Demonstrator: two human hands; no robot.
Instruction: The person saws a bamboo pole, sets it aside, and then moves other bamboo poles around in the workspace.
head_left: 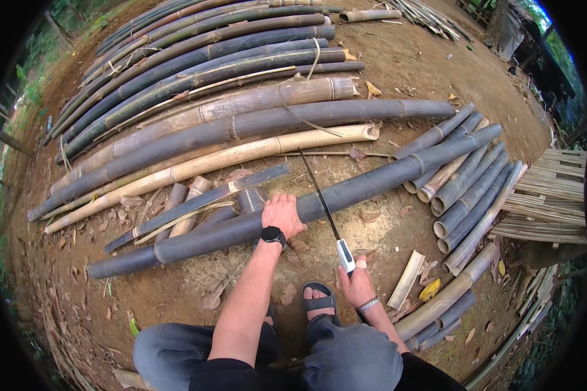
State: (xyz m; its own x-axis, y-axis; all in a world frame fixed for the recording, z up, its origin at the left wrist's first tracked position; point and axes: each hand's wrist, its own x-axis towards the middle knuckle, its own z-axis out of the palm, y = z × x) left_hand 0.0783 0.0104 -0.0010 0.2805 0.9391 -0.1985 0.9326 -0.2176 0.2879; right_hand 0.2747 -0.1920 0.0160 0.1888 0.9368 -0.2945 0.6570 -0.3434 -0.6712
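Note:
A long dark bamboo pole [378,185] lies slantwise in front of me, from the lower left up to the right. My left hand [283,215], with a black watch on its wrist, is closed over the pole and presses on it. To the right, my right hand [357,287] grips a handsaw [344,251] by its white and dark handle. The thin dark blade crosses the pole just right of my left hand, its tip pointing away from me. Whether the teeth have cut into the pole, I cannot tell.
Long bamboo poles [195,77] lie in rows at the far left. Cut bamboo pieces [460,202] are stacked at the right, beside a slatted bamboo rack [546,189]. A split strip [406,280] and dry leaves lie on the dirt. My sandalled foot [318,300] is below the pole.

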